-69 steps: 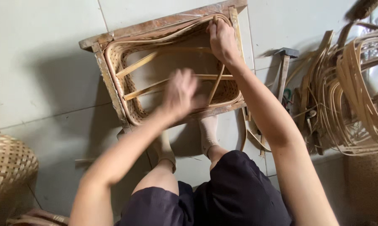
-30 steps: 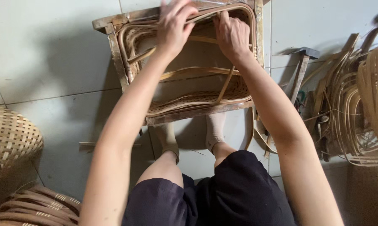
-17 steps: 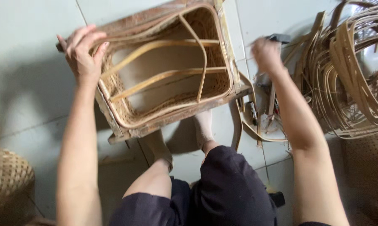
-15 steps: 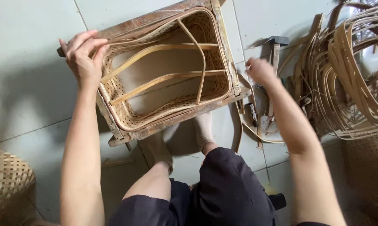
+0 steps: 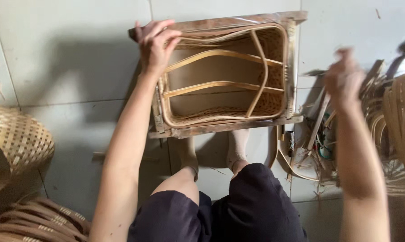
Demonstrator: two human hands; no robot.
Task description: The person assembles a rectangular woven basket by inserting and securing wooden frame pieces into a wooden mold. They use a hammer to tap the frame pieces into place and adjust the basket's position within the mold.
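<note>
A rectangular woven basket with bent cane ribs sits inside a wooden frame (image 5: 225, 127) on the tiled floor in front of my feet. My left hand (image 5: 154, 45) grips the frame's far left corner, fingers curled over the edge. My right hand (image 5: 344, 78) is blurred, hovering above a pile of tools and cane scraps (image 5: 317, 134) to the right of the frame. Whether it holds anything is unclear.
Coils of split cane strips (image 5: 397, 121) lie at the right edge. A woven basket (image 5: 16, 139) sits at the left, with more woven pieces (image 5: 36, 222) at the bottom left. My legs in dark shorts (image 5: 220, 210) fill the bottom centre.
Both hands were on the frame's far side. The right hand left the frame and swung out over the tool pile; the left hand shifted to the frame's left corner, and the frame turned.
</note>
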